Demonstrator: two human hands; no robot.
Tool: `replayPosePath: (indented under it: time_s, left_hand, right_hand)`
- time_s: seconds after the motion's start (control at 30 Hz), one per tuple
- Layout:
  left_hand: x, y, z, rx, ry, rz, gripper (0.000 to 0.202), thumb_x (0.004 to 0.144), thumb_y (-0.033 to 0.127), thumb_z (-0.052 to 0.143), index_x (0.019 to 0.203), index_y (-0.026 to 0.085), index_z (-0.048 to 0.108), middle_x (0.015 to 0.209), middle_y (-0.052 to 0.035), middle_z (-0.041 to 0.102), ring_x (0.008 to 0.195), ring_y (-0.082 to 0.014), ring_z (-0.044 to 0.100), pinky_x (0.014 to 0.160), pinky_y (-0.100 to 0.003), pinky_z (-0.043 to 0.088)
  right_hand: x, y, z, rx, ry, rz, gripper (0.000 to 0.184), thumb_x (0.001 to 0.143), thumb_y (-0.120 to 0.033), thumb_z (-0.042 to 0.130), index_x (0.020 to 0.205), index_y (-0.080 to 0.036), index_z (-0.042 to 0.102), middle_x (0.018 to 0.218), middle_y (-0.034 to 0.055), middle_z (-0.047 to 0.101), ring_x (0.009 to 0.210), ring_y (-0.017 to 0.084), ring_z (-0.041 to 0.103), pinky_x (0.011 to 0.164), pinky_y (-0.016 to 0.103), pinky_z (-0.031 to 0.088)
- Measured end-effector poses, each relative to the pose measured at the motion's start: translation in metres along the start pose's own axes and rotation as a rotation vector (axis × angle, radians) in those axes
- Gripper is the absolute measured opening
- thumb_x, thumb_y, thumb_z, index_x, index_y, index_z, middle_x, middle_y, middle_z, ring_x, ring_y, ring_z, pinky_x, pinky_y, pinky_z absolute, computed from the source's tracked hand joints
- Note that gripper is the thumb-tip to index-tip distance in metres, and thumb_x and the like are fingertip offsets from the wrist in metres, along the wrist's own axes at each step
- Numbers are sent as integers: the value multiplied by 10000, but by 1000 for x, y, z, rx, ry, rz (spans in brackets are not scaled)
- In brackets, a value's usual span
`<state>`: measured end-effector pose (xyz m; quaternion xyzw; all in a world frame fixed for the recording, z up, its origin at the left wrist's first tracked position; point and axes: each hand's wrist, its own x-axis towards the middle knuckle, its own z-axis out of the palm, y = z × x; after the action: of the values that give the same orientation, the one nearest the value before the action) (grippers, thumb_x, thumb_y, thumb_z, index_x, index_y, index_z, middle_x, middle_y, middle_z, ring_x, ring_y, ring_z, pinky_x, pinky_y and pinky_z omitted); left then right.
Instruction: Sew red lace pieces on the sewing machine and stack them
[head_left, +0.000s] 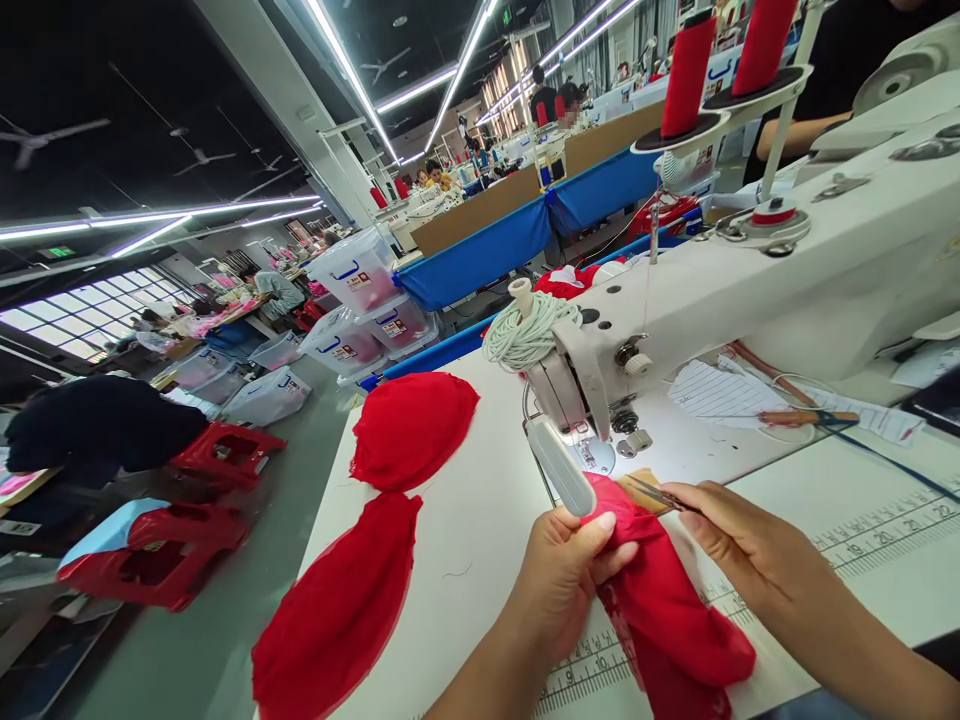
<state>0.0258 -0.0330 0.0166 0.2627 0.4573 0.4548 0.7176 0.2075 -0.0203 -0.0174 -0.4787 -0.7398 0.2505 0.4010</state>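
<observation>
My left hand (566,580) is closed in a pinch on a piece of red fabric (667,610) that lies on the white sewing table (480,530) just in front of the needle. My right hand (739,540) is closed round small metal snips (649,490), their tips touching the fabric's upper edge near the presser foot. The white sewing machine (750,270) stands right behind both hands, with a small lamp (561,467) on its head.
Two stacks of red fabric pieces (412,425) (337,610) lie on the table's left side. Red thread cones (686,70) stand on the machine, a cord coil (525,335) on its head. Papers and a blue cord lie right. Red stools (225,452), plastic bins (356,270) and other workers fill the aisle.
</observation>
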Motion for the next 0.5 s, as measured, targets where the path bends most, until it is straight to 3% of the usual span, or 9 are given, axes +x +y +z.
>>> replayPosePath:
  time_s: [0.1, 0.17, 0.23, 0.3, 0.4, 0.5]
  left_hand:
    - [-1, -4, 0, 123, 5, 4, 269, 742, 338, 732, 834, 86, 717, 772, -73, 685, 608, -96, 607, 509, -146, 492]
    - [-3, -8, 1, 215, 25, 15, 283, 749, 378, 707, 733, 98, 675, 608, -23, 618, 413, -47, 476, 340, -128, 344]
    - [-5, -12, 4, 261, 46, 0, 304, 747, 414, 686, 701, 121, 620, 538, 13, 558, 338, -34, 385, 290, -147, 254]
    - [-8, -15, 8, 285, 66, -17, 310, 738, 433, 676, 712, 142, 571, 532, 32, 530, 334, -34, 354, 289, -158, 223]
    - [-13, -14, 15, 351, 83, 15, 313, 732, 430, 675, 707, 159, 522, 507, 61, 472, 355, -26, 306, 319, -158, 191]
    - [-18, -11, 20, 418, 50, 0, 335, 762, 477, 636, 740, 160, 530, 509, 54, 486, 364, -41, 346, 348, -167, 238]
  right_hand:
    - [-7, -9, -1, 169, -47, 70, 214, 972, -372, 363, 1074, -264, 517, 910, 25, 691, 791, 178, 674, 631, 253, 550]
    - [-19, -12, 4, 183, -102, -57, 171, 905, -406, 495, 978, -251, 502, 863, 29, 662, 701, 178, 645, 584, 258, 537]
    - [-33, -12, 11, 97, -106, -238, 176, 798, -330, 636, 866, -247, 496, 927, 48, 642, 731, 185, 629, 623, 273, 538]
    - [-45, -11, 18, 15, -75, -297, 110, 778, -186, 585, 815, -245, 501, 997, 59, 631, 785, 182, 625, 661, 269, 534]
    - [-53, -11, 19, 134, -115, -98, 141, 847, -140, 432, 825, -255, 510, 872, 13, 632, 668, 139, 597, 578, 225, 502]
    - [-47, -18, 5, 411, -170, 151, 204, 935, -314, 384, 763, -255, 474, 747, -12, 587, 616, 143, 555, 569, 240, 485]
